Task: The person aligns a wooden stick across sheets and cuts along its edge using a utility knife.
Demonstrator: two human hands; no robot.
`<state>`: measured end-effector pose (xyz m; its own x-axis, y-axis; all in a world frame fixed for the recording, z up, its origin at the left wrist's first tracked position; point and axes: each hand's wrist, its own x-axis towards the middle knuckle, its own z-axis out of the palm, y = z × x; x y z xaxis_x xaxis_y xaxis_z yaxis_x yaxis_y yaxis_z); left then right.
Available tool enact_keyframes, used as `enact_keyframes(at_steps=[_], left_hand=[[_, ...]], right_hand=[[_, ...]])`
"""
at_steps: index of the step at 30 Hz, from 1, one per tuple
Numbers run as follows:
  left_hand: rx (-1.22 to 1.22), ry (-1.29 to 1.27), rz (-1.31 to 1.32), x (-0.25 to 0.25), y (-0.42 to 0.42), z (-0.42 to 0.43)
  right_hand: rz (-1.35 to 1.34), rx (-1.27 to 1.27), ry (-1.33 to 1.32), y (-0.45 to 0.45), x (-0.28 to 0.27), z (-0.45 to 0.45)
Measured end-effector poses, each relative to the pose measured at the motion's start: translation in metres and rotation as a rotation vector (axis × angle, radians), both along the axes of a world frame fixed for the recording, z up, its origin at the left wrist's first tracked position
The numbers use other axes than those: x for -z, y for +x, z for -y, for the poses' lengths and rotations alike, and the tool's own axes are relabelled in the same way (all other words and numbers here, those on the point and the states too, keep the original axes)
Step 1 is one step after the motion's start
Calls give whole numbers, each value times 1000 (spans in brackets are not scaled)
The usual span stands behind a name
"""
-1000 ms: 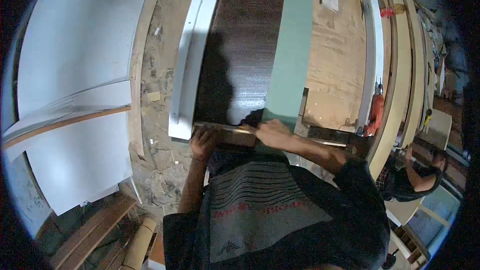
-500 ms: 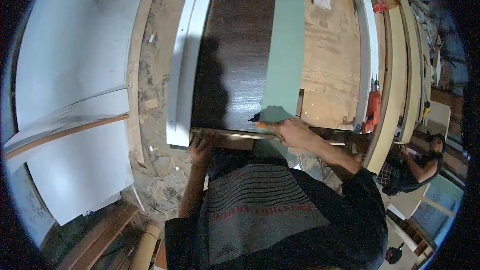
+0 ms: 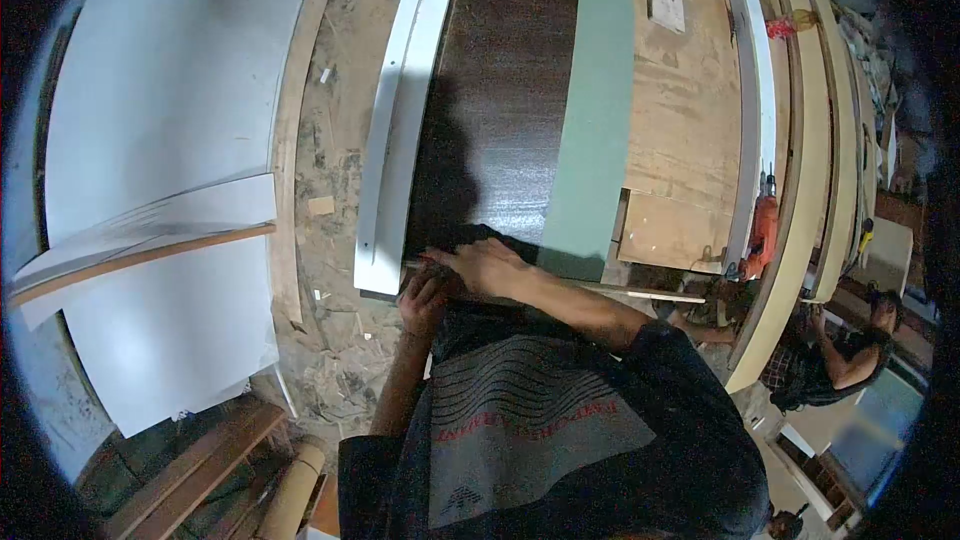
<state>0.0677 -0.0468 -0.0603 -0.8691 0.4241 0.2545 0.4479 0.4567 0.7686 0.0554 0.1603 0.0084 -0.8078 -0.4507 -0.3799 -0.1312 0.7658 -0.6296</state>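
A dark wood-grain board (image 3: 515, 70) lies lengthwise in front of me beside a pale green strip (image 3: 595, 120). Along its near edge runs a thin wooden strip (image 3: 660, 295). My left hand (image 3: 424, 302) is curled over the left end of this strip at the board's near left corner. Just above it, my right hand (image 3: 482, 268) is closed, its fingertips meeting the left hand at the corner. A trace of red-orange shows at the right fingertips, too small to make out. A long white rail (image 3: 385, 160) borders the board on the left.
A red power drill (image 3: 765, 225) rests at right beside long cream-coloured boards (image 3: 800, 140). Large white panels (image 3: 160, 70) stand at left. Scraps litter the floor (image 3: 340, 360). Another person (image 3: 840, 350) sits at far right.
My right hand has moved left along the board's near edge, from the green strip to beside my left hand. Earlier it held a small orange thing. My view has shifted slightly.
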Motion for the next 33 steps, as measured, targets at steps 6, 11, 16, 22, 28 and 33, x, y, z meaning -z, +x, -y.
enact_keyframes(at_steps=[6, 11, 16, 22, 28, 33], left_hand=[[-112, 88, 463, 41, 15, 19], [-70, -25, 159, 8, 3, 4], [-17, -27, -14, 13, 2, 6], [49, -91, -246, 3, -8, 5], [7, -64, -110, -3, -5, -2], [72, -93, -256, -2, -7, 0]], right_hand=[[32, -31, 31, 0, -11, 4], [42, -45, 27, -4, -15, 4], [-27, -73, 62, -5, -8, 9], [27, -83, 110, -3, -15, 3], [57, -160, 202, 63, -6, -65], [312, -25, 349, 107, -54, -123]])
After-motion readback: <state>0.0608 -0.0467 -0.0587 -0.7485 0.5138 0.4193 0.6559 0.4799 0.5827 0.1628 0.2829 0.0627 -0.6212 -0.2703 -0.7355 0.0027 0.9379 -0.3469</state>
